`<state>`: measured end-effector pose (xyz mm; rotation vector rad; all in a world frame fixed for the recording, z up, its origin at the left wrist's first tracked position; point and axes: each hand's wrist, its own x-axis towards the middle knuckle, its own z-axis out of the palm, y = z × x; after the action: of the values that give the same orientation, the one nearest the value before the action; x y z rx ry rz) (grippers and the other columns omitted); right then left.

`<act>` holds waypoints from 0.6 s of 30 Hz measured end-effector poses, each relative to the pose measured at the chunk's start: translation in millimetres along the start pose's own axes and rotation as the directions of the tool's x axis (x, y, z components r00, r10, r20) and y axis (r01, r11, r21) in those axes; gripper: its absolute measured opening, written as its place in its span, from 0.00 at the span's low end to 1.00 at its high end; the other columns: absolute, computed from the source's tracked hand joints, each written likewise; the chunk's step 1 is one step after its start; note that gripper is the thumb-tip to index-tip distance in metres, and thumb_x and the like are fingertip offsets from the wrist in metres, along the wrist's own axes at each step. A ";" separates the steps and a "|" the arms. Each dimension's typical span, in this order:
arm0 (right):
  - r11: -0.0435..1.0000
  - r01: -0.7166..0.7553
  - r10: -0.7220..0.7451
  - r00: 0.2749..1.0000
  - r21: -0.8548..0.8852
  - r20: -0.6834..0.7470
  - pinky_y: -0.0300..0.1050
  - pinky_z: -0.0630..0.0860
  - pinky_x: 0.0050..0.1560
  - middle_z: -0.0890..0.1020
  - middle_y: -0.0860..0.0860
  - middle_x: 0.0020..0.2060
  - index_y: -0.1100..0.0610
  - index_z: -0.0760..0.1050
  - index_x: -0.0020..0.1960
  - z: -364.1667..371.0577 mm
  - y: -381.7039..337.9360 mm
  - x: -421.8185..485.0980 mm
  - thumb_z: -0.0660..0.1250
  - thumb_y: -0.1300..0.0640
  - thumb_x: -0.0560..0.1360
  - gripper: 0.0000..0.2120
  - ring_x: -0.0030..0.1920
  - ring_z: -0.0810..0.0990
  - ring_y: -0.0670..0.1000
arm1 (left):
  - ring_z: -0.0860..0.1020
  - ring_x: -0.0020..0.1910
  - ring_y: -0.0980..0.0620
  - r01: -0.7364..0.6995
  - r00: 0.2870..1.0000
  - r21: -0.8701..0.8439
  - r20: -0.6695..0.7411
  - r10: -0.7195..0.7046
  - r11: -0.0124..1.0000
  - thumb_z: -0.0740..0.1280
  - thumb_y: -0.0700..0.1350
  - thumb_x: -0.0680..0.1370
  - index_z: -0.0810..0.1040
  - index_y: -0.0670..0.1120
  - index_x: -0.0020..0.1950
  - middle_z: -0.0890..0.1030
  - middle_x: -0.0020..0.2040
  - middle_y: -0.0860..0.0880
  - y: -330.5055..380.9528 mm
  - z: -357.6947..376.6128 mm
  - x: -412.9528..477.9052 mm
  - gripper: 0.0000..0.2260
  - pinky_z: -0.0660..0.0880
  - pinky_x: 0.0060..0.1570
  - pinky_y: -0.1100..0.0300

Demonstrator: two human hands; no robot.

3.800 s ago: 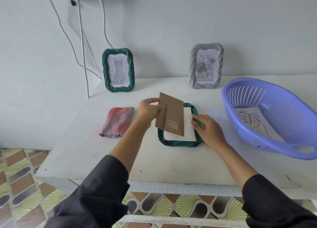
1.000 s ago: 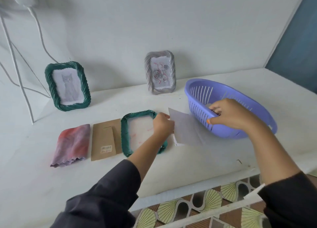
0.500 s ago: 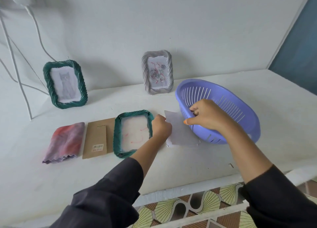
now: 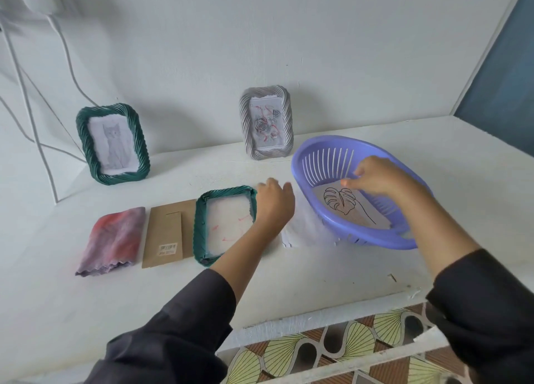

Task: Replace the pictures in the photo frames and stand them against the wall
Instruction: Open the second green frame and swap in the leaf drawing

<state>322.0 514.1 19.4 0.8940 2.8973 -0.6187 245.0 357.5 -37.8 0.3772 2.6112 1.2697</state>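
Note:
A green frame (image 4: 201,233) lies face down on the white table (image 4: 289,291), its back open on a white sheet with red marks (image 4: 228,224). Its brown cardboard back (image 4: 167,233) lies just to its left. My left hand (image 4: 274,207) rests at the frame's right edge with fingers spread and nothing in it. A loose white sheet (image 4: 300,233) lies between the frame and the purple basket (image 4: 372,240). My right hand (image 4: 378,178) is inside the basket, fingertips at the top edge of a leaf drawing (image 4: 341,201) lying flat there; the grip is blurred.
Against the back wall stand a green frame with a cat drawing (image 4: 112,144) and a grey frame with a rose drawing (image 4: 265,122). A folded pink-purple cloth (image 4: 112,239) lies left of the cardboard. White cables (image 4: 37,141) hang at the left wall. The table's front edge is close.
My left hand has let go of the white sheet, which now lies by the basket, and has opened. My right hand has gone from the basket's rim down to the leaf drawing.

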 end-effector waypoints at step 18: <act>0.874 -0.245 0.303 0.950 -0.419 0.075 0.45 0.73 0.47 0.79 0.57 0.58 0.62 0.71 0.64 29.7 17.8 28.3 0.69 0.61 0.73 0.20 0.51 0.79 0.57 | 0.68 0.69 0.45 -0.141 0.955 -0.130 0.244 0.169 0.982 0.65 0.45 0.77 0.64 0.46 0.74 0.69 0.70 0.42 22.5 -3.3 2.3 0.25 0.67 0.64 0.55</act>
<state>306.1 531.0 -18.8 1.1130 2.5559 -0.0452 244.9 369.2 -18.2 0.6890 2.3233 1.3100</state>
